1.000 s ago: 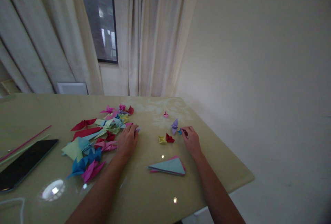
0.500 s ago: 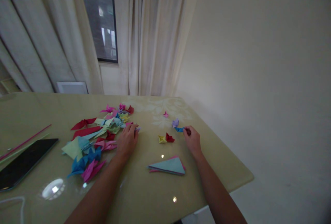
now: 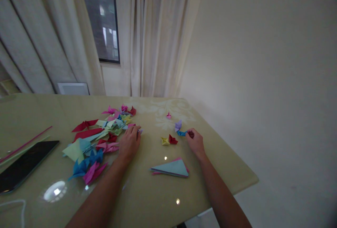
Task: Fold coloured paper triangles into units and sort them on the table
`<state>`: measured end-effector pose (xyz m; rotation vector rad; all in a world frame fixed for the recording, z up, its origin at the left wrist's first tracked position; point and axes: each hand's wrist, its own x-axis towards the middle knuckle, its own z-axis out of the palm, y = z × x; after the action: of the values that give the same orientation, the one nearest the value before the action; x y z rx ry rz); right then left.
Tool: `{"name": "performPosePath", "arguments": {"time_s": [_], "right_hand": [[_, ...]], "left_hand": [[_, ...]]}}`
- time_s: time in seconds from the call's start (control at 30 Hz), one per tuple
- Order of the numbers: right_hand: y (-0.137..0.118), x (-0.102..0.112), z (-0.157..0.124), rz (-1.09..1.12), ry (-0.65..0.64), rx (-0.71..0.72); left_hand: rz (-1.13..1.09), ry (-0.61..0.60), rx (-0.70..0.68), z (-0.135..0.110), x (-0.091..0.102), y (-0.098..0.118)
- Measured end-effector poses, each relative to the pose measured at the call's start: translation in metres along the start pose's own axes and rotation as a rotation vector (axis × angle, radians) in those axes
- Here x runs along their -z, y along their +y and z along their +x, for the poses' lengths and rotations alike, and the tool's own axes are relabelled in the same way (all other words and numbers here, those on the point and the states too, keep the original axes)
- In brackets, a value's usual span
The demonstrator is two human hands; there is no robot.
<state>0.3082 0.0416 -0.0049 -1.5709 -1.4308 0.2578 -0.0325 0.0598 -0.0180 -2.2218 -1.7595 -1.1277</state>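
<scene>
My right hand (image 3: 195, 140) rests on the table with its fingers pinched on a small blue folded paper piece (image 3: 181, 133). A purple folded piece (image 3: 178, 125) lies just beyond it. A yellow piece (image 3: 165, 141) and a red piece (image 3: 172, 139) lie to the left of that hand. My left hand (image 3: 130, 142) lies on the table with fingers curled at the right edge of a heap of coloured folded papers (image 3: 100, 138), touching a pale piece at its fingertips. A stack of folded triangles, light blue on top (image 3: 172, 168), lies between my forearms.
The glossy beige table (image 3: 147, 193) ends close on the right, near a bare wall. A dark tablet (image 3: 23, 165) and thin pink and green sticks (image 3: 25, 146) lie at the left. A small pink piece (image 3: 168, 116) sits farther back. Curtains and a window stand behind.
My right hand has drawn the blue piece slightly away from the purple one, which now lies lower on the table. My left hand has stayed put.
</scene>
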Motion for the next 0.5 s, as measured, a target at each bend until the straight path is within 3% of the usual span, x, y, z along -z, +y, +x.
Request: {"name": "performPosePath", "arguments": {"time_s": [0.5], "right_hand": [[-0.001,0.02,-0.002,-0.058,-0.315,0.041]], "left_hand": [[-0.026,-0.021,0.016,0.0,-0.001,-0.001]]}}
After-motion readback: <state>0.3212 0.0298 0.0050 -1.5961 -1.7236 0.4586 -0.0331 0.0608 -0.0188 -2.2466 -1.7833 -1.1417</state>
